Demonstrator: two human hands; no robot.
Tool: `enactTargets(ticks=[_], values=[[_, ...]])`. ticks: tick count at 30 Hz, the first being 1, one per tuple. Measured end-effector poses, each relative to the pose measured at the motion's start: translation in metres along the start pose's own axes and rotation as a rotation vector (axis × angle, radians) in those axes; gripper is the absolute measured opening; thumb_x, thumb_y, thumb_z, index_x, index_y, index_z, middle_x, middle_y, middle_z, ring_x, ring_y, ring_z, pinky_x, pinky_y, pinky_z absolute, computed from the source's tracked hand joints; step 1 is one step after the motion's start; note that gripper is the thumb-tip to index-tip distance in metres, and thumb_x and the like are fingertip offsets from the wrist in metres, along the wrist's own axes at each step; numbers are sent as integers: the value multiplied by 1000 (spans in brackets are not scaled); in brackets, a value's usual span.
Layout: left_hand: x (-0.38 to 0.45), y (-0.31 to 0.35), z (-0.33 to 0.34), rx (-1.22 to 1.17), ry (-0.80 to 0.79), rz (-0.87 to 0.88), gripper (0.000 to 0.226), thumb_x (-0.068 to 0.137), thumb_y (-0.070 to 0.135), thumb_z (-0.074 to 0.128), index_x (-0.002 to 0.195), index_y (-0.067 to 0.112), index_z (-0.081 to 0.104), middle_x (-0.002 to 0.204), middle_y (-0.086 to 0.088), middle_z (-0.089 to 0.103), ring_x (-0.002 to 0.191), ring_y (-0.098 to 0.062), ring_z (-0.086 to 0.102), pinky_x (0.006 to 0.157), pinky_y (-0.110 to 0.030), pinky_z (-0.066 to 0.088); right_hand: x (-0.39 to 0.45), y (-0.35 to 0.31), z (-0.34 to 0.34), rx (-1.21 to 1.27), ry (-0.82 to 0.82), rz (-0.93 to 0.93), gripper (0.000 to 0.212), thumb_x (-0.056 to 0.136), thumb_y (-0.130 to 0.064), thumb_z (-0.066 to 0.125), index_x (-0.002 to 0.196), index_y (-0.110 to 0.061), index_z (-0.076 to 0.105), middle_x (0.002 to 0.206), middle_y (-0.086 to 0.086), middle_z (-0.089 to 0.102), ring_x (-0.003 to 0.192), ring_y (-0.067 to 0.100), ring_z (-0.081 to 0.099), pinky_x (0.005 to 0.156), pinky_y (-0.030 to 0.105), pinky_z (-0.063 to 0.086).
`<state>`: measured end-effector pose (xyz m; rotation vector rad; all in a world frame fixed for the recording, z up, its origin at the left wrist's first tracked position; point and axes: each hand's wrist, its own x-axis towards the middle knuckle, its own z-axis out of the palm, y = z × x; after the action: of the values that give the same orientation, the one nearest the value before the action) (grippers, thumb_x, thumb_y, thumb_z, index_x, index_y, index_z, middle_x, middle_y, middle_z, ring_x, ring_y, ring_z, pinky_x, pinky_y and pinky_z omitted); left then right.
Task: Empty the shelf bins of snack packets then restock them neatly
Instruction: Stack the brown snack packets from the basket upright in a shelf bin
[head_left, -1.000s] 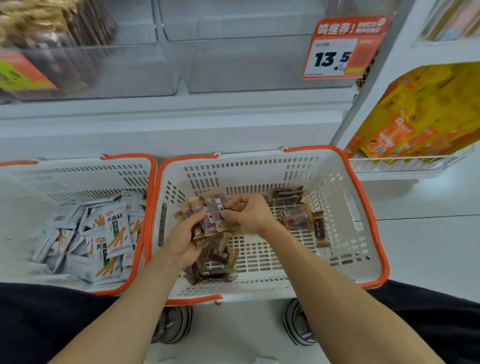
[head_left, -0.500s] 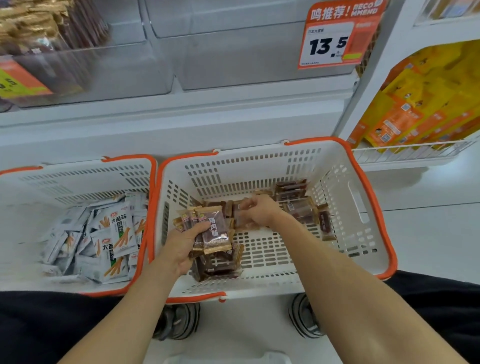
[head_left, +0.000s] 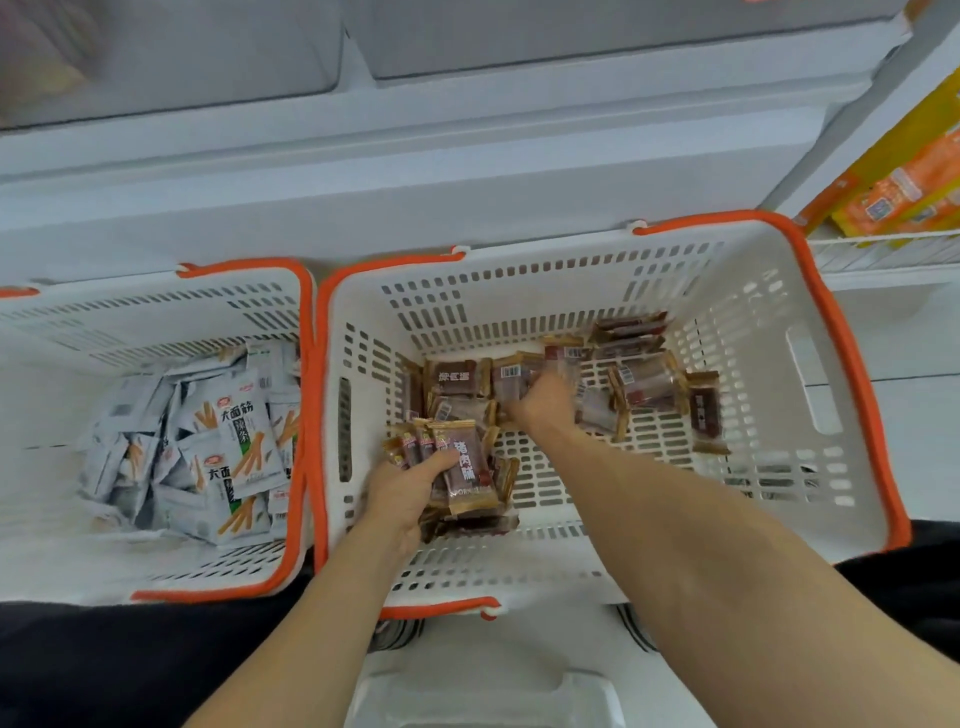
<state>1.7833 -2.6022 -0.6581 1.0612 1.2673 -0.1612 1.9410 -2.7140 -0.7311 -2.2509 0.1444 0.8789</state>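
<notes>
Head view: two white baskets with orange rims, side by side below clear shelf bins (head_left: 171, 57). Left hand (head_left: 402, 493) clenched around a stack of brown snack packets (head_left: 449, 460), held upright just above the near-left floor of the right basket (head_left: 769, 332). Right hand (head_left: 543, 402) deeper in that basket, down among loose brown packets (head_left: 644, 382), blurred; possibly pinching one, grasp not readable. Left basket (head_left: 156, 312) holding a heap of white snack packets (head_left: 208, 441). Yellow and orange packs (head_left: 904, 187) on the wire shelf at far right.
</notes>
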Motion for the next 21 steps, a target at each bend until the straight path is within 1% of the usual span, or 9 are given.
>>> enactTargets(ticks=[3,6,8,10,12,14,15,17,21], values=[[11,0,2,11,-22,-22,67,51,34,96,111,19,72,103,-10,77,97,-33,73,90,-56,56,13,-8,-2,108,-112,127,31,87,-19,77,107,-3,60,99,10,69,95,27,70,85,38,59],[20,3,8,27,-25,-12,74,43,45,97,109,20,73,100,-4,78,96,-30,73,91,-54,56,6,-27,-32,341,-233,189,33,94,-3,65,126,-4,54,97,15,67,69,20,73,67,31,63],[24,8,14,-22,-37,6,81,37,49,97,109,21,73,100,-4,78,97,-30,73,91,-55,56,-4,-39,-58,343,-237,126,37,92,-2,69,127,-2,59,107,14,70,75,17,73,62,30,62],[4,26,24,-53,-73,24,62,49,39,96,104,17,76,99,-8,78,97,-33,72,90,-57,56,-21,-52,-84,270,-236,44,39,84,-3,78,120,-5,65,98,8,73,72,13,73,60,25,59],[-22,50,35,-58,-118,30,46,59,31,94,97,12,78,95,-13,77,90,-32,74,79,-50,60,-43,-73,-111,217,-277,-26,36,80,1,80,114,-6,68,93,8,73,65,12,70,56,22,56],[-42,83,41,-65,-206,67,28,76,20,85,99,8,76,91,-15,77,75,-28,75,59,-38,60,-66,-101,-144,98,-314,-172,32,78,2,81,107,-8,74,101,10,75,78,17,72,71,26,60],[-52,101,40,-44,-255,87,31,78,19,84,104,6,75,92,-17,77,75,-29,74,60,-39,60,-78,-117,-163,25,-327,-263,28,78,-1,82,103,-12,76,104,7,76,87,18,72,78,26,59],[-76,142,37,23,-352,138,48,69,24,89,110,3,74,102,-23,74,88,-35,72,78,-52,60,-105,-152,-201,-99,-346,-389,23,79,-6,84,95,-22,78,113,1,73,98,17,67,79,29,56],[-134,225,22,117,-513,322,40,73,19,78,111,8,73,111,-21,72,96,-36,69,93,-55,55,-157,-208,-256,-6,-341,-548,25,79,4,81,93,-16,75,113,4,72,91,22,71,80,42,63]])
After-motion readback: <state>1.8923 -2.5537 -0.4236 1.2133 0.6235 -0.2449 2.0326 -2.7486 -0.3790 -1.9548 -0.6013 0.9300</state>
